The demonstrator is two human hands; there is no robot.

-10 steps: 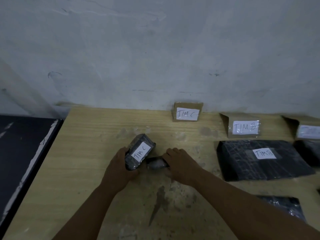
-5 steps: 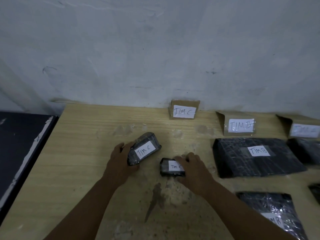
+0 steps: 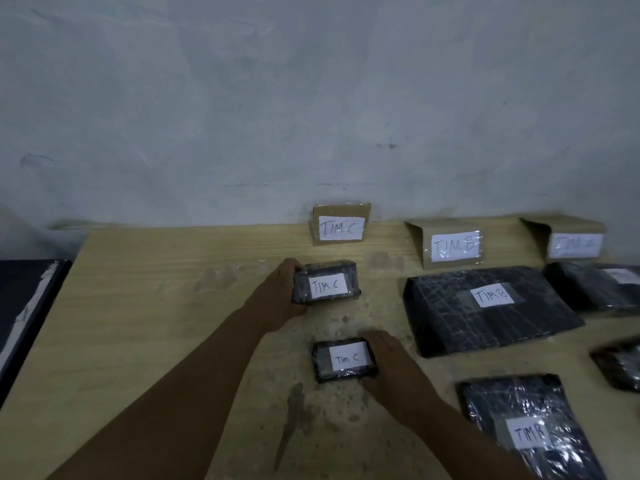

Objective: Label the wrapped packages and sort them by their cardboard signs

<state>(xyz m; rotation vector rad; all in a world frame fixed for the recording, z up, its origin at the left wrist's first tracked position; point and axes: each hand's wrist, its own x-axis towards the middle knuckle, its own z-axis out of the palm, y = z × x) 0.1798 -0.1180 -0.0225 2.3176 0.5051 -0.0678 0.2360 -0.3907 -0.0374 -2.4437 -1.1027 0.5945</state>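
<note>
Two small black wrapped packages labelled "TIM C" lie on the wooden table (image 3: 138, 323) in line below the cardboard sign "TIM C" (image 3: 341, 224). My left hand (image 3: 280, 296) grips the left end of the far package (image 3: 325, 283). My right hand (image 3: 391, 368) holds the right side of the near package (image 3: 344, 359), thumb under its lower edge. To the right stand the "TIM B" sign (image 3: 450, 245) and a third sign (image 3: 573, 242) whose writing is blurred.
A large black "TIM B" package (image 3: 485, 306) lies below its sign, another "TIM B" package (image 3: 526, 431) at the lower right. More black packages (image 3: 602, 284) sit at the right edge. A dark surface (image 3: 24, 306) adjoins the table's left side. The wall runs behind the signs.
My left hand has carried its package up and to the right, square below the "TIM C" sign. My right hand slid the smaller package down toward me, label fully showing.
</note>
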